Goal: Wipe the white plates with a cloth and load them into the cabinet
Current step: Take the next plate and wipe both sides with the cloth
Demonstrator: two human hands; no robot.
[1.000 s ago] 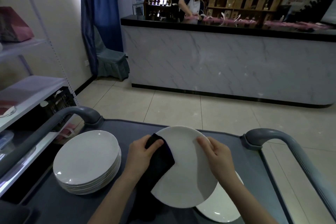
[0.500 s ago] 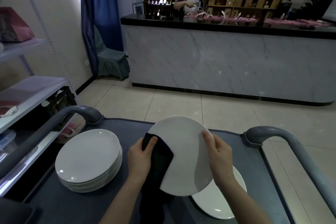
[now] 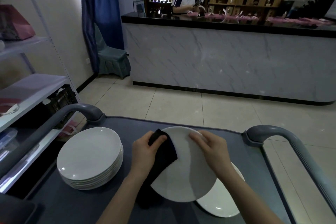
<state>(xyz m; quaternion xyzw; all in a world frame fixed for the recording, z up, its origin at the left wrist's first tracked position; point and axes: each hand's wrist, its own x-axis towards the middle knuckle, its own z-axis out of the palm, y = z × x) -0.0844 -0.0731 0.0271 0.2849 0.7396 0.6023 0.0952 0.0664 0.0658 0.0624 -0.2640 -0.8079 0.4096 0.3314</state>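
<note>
I hold a white plate (image 3: pixel 187 172) above the grey cart top (image 3: pixel 76 203). My left hand (image 3: pixel 143 152) grips a dark cloth (image 3: pixel 163 154) folded over the plate's left rim. My right hand (image 3: pixel 211 147) grips the plate's upper right rim, fingers curled over its edge. A stack of several white plates (image 3: pixel 89 156) stands on the cart to the left. Another white plate (image 3: pixel 221 200) lies on the cart under the held one, mostly hidden by my right forearm.
Grey cart handles rise at the left (image 3: pixel 80 111) and right (image 3: pixel 272 132). A white shelf rack (image 3: pixel 31 85) stands close on the left. Across the tiled floor is a marble-fronted counter (image 3: pixel 218 60) with a person (image 3: pixel 185 0) behind it.
The held plate has tilted and dropped lower over the cart. The cloth in my left hand has slid up along the plate's left rim, and my right hand has shifted toward the top rim.
</note>
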